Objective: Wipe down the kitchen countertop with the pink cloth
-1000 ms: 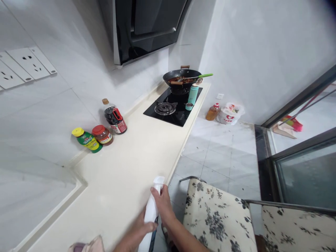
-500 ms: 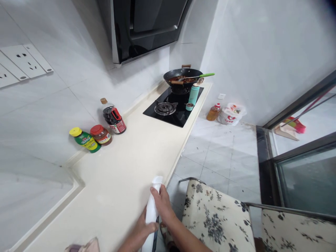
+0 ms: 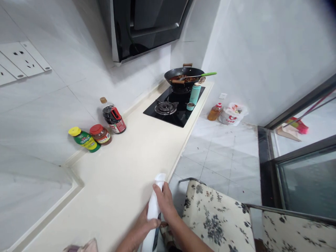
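Both hands are on a white spray bottle (image 3: 152,211) at the front edge of the cream counter (image 3: 126,175). My left hand (image 3: 148,221) wraps round its body, thumb across the side with the dark label. Higher up, my right hand (image 3: 163,196) grips the neck just below the white head. The right fingers on the far side are partly hidden, and the bottle's base runs out of view at the bottom. A pinkish cloth (image 3: 85,246) lies on the counter to the left of the hands, cut off by the frame.
Along the wall stand a green bottle (image 3: 88,141), a red-lidded jar (image 3: 103,135) and a dark sauce bottle (image 3: 114,119). The black hob (image 3: 175,117) bears a wok (image 3: 170,74) of food and a turquoise flask (image 3: 194,93). A floral-covered chair (image 3: 215,213) is close on the right.
The spray bottle and both hands have shifted slightly up and to the right in view. The grip looks the same.
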Demonstrator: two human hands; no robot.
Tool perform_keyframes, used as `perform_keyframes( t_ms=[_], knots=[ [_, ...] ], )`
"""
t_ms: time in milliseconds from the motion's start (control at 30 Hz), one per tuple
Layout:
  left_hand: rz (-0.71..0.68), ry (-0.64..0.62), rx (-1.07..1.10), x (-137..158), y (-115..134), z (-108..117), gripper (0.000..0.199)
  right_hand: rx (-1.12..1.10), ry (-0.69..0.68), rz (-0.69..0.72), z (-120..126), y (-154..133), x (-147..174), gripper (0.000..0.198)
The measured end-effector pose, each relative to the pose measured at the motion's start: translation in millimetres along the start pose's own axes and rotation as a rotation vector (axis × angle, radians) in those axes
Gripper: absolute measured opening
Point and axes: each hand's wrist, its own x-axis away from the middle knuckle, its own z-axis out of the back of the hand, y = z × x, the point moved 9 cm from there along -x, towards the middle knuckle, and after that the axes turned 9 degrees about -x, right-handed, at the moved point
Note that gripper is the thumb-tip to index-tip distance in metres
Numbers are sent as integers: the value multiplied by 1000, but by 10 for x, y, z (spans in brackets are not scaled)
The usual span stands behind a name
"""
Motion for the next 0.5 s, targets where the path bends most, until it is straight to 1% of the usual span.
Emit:
perform_keyframes(
  t_ms=[133,267,433,500],
  knots=[
    [-12,-2,-6,-74,6,2,78,36,15,32,48,-61,-35,30],
    [-41,-36,-1,-104,68,-24,82,50,9,63,50,-106,-63,30],
    [-76,-19,-2,-130,174,-10,78,15,-31,49,5,-142,-97,30],
    [-69,-18,-2,-131,191,-16,76,5,-30,42,-1,-162,-107,30]
  ],
)
